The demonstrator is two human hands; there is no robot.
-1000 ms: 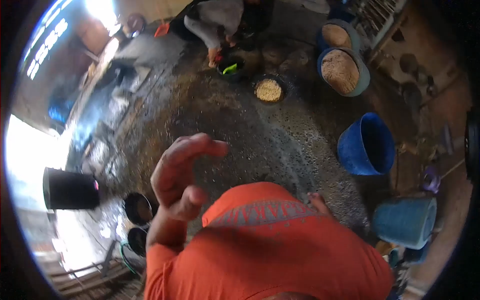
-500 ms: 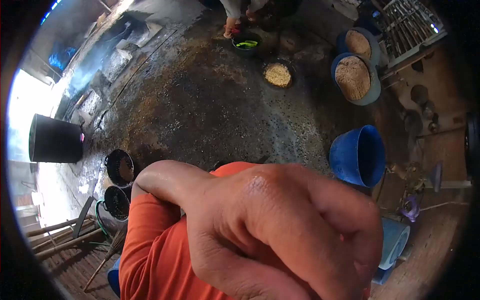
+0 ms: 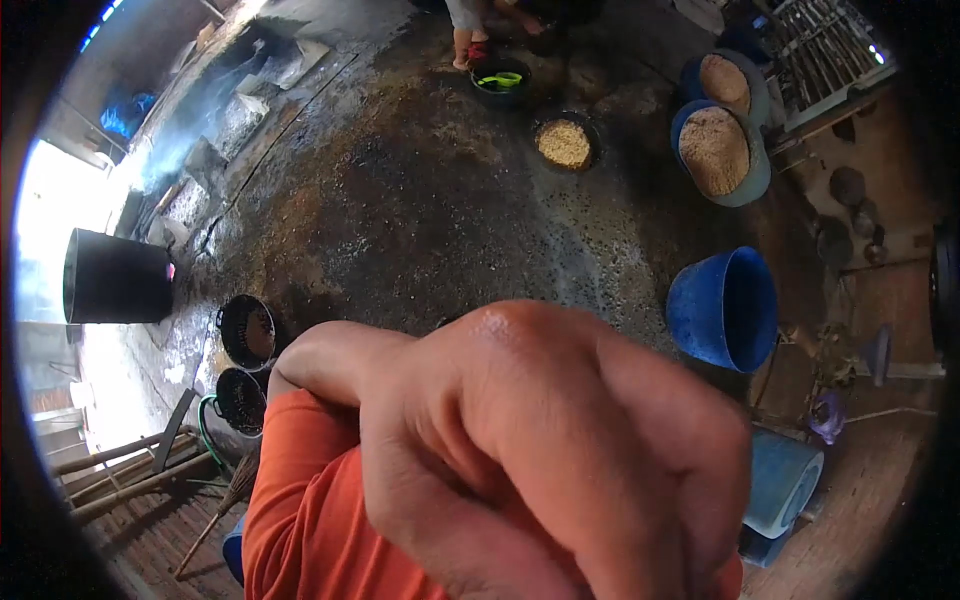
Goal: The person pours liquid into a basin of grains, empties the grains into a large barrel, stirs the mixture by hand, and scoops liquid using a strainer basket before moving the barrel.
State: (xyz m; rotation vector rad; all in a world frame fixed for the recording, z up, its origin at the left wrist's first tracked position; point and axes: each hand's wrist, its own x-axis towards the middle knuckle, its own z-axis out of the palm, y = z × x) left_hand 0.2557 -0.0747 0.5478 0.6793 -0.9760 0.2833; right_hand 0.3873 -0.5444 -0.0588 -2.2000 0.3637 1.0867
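My left hand (image 3: 560, 450) is very close to the camera, across the front of the orange shirt (image 3: 330, 530). Its fingers are curled closed, and whatever they may hold is hidden. The left forearm (image 3: 335, 360) bends in from the left side. Nowhere in view is my right hand. Beyond my hand, a round pan of pale yellow grains (image 3: 564, 144) sits on the dark wet floor (image 3: 420, 220). Farther off stands a dark basin (image 3: 498, 88) with a bright green object in it.
Another person's limbs (image 3: 465, 35) are beside the basin. On the right are a blue tub (image 3: 700, 308), tubs of brownish material (image 3: 750, 190) and a pale blue container (image 3: 775, 480). Two black pans (image 3: 232, 325), a black bucket (image 3: 118, 278) and a twig broom (image 3: 225, 495) lie left.
My left hand has come from the left, half open, to close before the camera, fingers now curled. The view has tilted, and the other person's limbs have shifted near the basin.
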